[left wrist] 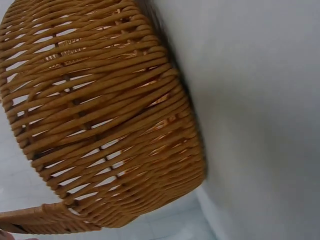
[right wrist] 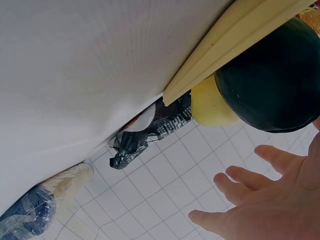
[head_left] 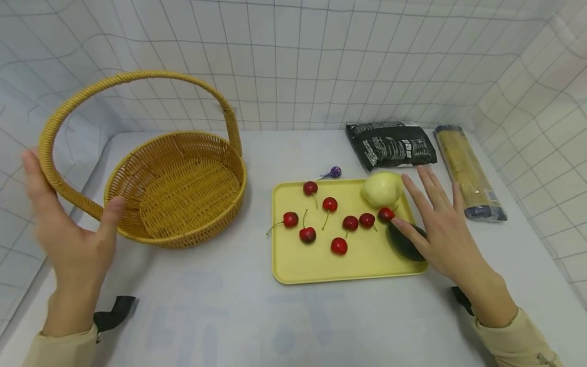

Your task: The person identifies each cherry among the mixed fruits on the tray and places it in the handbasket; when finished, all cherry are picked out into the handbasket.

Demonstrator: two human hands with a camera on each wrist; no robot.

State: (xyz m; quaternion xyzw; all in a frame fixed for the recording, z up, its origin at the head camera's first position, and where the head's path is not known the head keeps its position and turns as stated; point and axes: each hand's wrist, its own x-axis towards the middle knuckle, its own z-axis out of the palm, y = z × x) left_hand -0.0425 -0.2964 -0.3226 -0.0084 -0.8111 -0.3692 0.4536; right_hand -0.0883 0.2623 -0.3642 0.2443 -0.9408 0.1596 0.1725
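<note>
On the worktop (head_left: 215,316), our left hand (head_left: 75,242) is at the basket's (head_left: 220,224) left side—fingers extended, gripping nothing. Our right hand (head_left: 442,232), fingers spread and empty, is beside the dark oval fruit (head_left: 405,244) at the tray's (head_left: 302,267) right edge. We should avoid nudging the cherries (head_left: 339,246).

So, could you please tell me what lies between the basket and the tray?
Between basket and tray, the head view shows bare table, except for a cherry stem poking past the tray's rim.
</note>
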